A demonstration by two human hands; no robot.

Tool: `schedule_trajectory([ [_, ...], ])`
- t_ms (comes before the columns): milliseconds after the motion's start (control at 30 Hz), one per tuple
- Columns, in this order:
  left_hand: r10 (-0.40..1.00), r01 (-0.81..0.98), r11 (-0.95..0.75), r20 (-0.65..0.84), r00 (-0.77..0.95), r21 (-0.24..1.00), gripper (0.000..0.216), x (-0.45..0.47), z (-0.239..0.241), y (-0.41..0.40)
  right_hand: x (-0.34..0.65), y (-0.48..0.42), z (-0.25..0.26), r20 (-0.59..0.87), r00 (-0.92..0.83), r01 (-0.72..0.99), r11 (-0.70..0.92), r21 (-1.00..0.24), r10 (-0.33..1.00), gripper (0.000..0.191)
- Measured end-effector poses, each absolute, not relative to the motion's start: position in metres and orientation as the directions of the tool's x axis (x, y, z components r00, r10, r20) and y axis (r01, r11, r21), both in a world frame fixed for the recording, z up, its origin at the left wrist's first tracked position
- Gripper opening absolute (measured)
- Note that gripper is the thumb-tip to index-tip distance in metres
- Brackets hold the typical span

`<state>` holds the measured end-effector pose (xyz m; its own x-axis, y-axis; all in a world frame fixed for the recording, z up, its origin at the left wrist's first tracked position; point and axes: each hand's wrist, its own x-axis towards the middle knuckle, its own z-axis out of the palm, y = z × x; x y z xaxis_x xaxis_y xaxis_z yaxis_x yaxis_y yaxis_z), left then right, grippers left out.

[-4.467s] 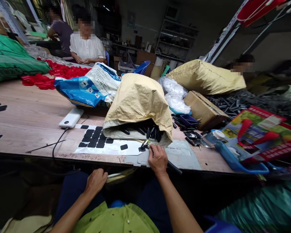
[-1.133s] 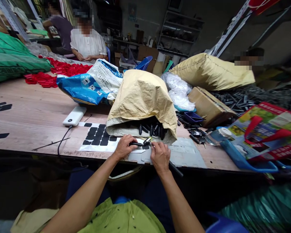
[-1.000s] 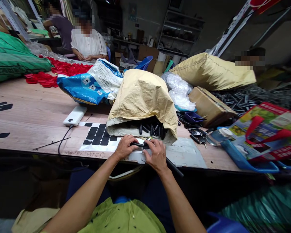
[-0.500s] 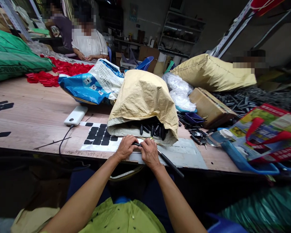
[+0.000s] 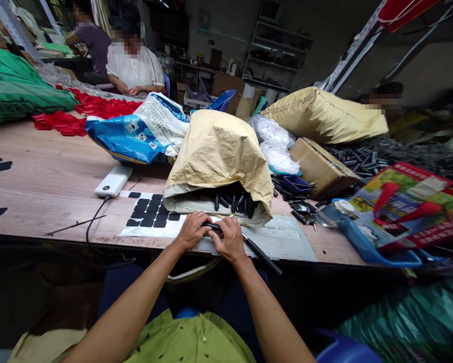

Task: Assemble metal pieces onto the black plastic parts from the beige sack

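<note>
My left hand [image 5: 190,230] and my right hand [image 5: 229,239] meet at the near edge of the wooden table [image 5: 48,181], fingers curled together around a small black part [image 5: 213,227]. A long black-handled tool [image 5: 259,253] lies on a grey metal plate [image 5: 286,239] and runs out to the right from under my right hand. Just behind the hands, a tan sack [image 5: 220,151] lies open with several black parts [image 5: 234,200] spilling from its mouth. A white sheet with black pads [image 5: 150,217] lies to the left of my left hand.
A white power bank [image 5: 113,180] with its cable sits left of the sack, a blue-and-white bag [image 5: 139,132] behind it. To the right are a cardboard box [image 5: 319,169], a blue tray [image 5: 370,242], a colourful bag [image 5: 407,206]. Red pieces [image 5: 78,113] and people are at the far end.
My left hand came up from my lap to the table and joined the right. Both hands closed on the small black part; the right hand slid left off the tool's handle.
</note>
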<state>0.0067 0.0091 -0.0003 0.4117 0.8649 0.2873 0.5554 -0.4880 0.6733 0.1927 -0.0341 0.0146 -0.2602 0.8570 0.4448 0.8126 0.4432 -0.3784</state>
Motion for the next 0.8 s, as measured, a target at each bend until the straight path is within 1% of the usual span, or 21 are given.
schedule_trajectory([
  [67, 0.859, 0.548, -0.497, 0.296, 0.417, 0.672, 0.014, 0.0068, 0.0006, 0.0089, 0.1927, -0.0342, 0.0144, 0.446, -0.253, 0.808, 0.441, -0.39, 0.858, 0.026],
  [367, 0.846, 0.543, -0.527, 0.339, 0.412, 0.654, 0.018, 0.0072, 0.0023, 0.0054, 0.1949, -0.0322, 0.0126, 0.467, -0.22, 0.78, 0.442, -0.443, 0.856, 0.021],
  [567, 0.84, 0.56, -0.54, 0.366, 0.4, 0.629, 0.016, 0.0089, 0.0043, 0.0028, 0.1956, -0.0295, 0.0119, 0.462, -0.24, 0.784, 0.451, -0.426, 0.854, 0.017],
  [800, 0.825, 0.586, -0.564, 0.364, 0.431, 0.582, 0.016, 0.0121, 0.0067, -0.0002, 0.1975, -0.0296, 0.011, 0.451, -0.275, 0.783, 0.47, -0.408, 0.849, 0.013],
])
